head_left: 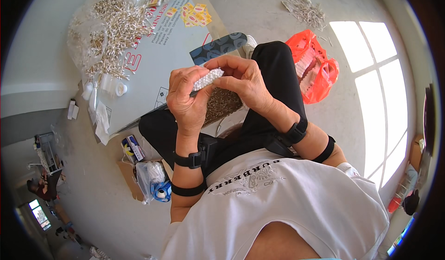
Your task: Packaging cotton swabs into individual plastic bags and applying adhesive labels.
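Head view showed our left hand (pixel 187 94) and right hand (pixel 248 83) both pinching the white swab bundle (pixel 208 79) between their fingers, its long axis slanting forward-right.

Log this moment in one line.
left hand: holding white knobbly bundle | right hand: holding same bundle | tabletop: stick heap, yellow cards | floor: red bag

Cotton-swab bundle (pixel 208 78), white-tipped, one: held in the fingers of left hand (pixel 189 92) and right hand (pixel 244 80). Loose swabs (pixel 121 21), heaped with clear plastic on grey-topped table (pixel 155 70). Small cards (pixel 196 16), yellow-and-white, scattered, same table. Red plastic bag (pixel 328 81), open, pink contents: floor (pixel 259 9), right side.
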A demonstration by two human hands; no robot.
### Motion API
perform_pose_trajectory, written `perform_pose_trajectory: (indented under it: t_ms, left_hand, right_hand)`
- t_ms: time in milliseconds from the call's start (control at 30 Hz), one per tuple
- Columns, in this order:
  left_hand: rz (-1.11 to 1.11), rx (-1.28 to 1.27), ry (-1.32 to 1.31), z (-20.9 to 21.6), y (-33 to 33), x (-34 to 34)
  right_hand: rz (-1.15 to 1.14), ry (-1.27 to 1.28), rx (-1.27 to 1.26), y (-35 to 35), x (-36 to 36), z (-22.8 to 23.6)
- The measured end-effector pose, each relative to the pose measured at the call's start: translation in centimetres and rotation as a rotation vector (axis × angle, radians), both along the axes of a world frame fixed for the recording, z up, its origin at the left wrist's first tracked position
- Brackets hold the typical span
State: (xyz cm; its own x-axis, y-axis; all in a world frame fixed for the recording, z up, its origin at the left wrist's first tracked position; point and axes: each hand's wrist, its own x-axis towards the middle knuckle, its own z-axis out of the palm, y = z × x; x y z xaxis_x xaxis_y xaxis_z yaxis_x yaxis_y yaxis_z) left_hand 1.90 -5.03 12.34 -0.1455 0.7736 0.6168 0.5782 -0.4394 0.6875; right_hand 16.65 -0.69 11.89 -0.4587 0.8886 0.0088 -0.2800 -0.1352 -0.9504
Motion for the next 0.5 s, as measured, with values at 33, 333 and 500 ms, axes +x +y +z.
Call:
perform_pose_trajectory:
  t_ms: [33,333,500]
  left_hand:
    - [0.000,-0.003,-0.002,-0.01,0.01,0.02]
    - [-0.028,-0.024,-0.015,-0.11,-0.08,-0.28]
    - [-0.089,-0.003,0.021,0.26,-0.08,-0.87]
  right_hand:
    - [0.000,0.000,0.000,-0.05,-0.05,0.00]
    - [-0.009,0.048,-0.038,0.06,0.01,-0.16]
    - [0.018,0.058,-0.008,0.09,0.40,0.07]
